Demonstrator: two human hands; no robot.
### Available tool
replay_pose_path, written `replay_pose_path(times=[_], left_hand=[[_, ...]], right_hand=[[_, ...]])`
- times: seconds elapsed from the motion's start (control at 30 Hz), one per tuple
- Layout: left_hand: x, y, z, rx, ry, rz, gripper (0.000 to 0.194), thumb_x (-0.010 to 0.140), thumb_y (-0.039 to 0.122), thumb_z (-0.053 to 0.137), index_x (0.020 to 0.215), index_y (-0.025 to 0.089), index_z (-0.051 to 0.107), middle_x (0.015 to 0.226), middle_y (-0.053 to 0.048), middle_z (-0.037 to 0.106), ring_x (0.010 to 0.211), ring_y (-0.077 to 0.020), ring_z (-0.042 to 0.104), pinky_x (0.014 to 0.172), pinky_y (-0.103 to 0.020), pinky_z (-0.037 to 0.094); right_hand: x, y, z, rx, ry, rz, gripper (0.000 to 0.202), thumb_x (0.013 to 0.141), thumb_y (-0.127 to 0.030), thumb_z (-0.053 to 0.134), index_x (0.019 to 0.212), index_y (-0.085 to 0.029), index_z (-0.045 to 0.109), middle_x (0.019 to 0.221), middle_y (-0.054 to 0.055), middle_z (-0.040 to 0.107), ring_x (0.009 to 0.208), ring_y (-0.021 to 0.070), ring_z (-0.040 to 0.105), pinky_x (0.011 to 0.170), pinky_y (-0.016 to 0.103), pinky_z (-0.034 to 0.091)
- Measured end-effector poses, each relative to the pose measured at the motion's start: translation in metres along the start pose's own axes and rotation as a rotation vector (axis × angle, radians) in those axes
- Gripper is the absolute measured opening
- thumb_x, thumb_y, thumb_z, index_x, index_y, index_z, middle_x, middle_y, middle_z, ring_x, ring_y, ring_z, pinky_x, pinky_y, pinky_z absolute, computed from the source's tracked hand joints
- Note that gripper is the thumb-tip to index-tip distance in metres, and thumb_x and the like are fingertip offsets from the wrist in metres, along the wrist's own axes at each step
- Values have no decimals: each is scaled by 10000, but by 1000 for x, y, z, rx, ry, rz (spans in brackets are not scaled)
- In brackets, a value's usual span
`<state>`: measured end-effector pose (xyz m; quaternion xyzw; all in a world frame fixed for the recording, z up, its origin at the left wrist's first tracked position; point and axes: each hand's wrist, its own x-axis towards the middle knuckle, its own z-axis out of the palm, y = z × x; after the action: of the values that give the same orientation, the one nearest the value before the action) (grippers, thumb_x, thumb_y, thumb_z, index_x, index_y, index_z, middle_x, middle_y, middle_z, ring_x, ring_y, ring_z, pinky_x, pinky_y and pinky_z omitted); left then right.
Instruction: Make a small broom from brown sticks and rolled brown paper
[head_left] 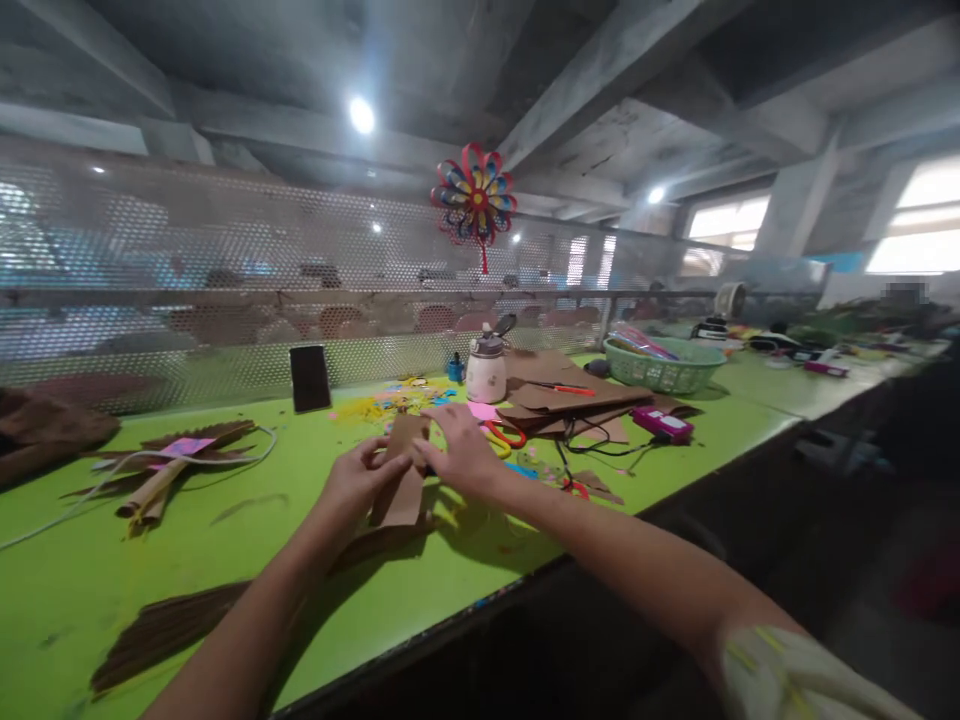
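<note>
A strip of brown paper [400, 495] is held between both hands above the green table. My left hand [363, 474] pinches its left edge, thumb laid across the front. On the upper right edge, my right hand [459, 448] is closed with its fingertips on the paper. Below the strip lies another brown paper piece [386, 540], partly hidden by my left arm. Scissors with red and yellow handles [501, 437] lie just right of my right hand. Paper scraps [397, 398] in yellow and blue are scattered behind the hands.
A phone [310, 378] leans on the mesh partition; a bottle [486, 368] stands behind my hands. Brown paper sheets [570, 385], a purple device with a cable [663, 424] and a green basket [664, 372] are right. A brown paper craft [176, 455] and pleated paper [169, 630] lie left.
</note>
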<state>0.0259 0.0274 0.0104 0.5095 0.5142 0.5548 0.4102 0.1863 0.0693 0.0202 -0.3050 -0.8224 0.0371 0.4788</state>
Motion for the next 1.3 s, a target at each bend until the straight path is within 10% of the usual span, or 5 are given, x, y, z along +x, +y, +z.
replay_pose_path(times=[0.33,0.6,0.7,0.9,1.3], left_hand=[[-5,2,-2,-153,-32,-107,293,644,356,724,820,152,608,664,-36,688,502,-158,613,447,-240,459],[0,-10,1,-375,75,-8,142,658,202,673,746,140,581,651,-6,654,575,-139,622,527,-223,483],[4,-15,0,-406,78,14,139,658,167,631,785,140,581,709,-20,665,640,-158,637,587,-257,509],[4,-14,-3,-460,97,34,179,680,146,583,858,143,567,731,-36,667,645,-153,637,623,-277,515],[-5,11,-8,-9,22,-41,238,838,358,550,795,128,590,710,-85,689,621,-157,636,584,-254,441]], right_hand=[[11,26,23,746,-77,503,398,679,-514,639,524,-173,504,383,-86,369,340,57,303,346,202,259],[23,43,-19,730,231,460,455,751,-548,556,487,-187,473,387,-66,351,370,69,295,378,215,249],[14,30,-22,452,295,140,284,781,-358,594,570,-168,576,576,5,529,574,125,486,561,247,413],[-12,13,11,336,-242,-230,428,737,-74,521,1138,-188,616,749,16,629,618,130,543,637,267,466],[-2,26,2,619,-37,247,186,730,-278,639,833,-154,732,682,18,681,598,140,594,601,289,504]])
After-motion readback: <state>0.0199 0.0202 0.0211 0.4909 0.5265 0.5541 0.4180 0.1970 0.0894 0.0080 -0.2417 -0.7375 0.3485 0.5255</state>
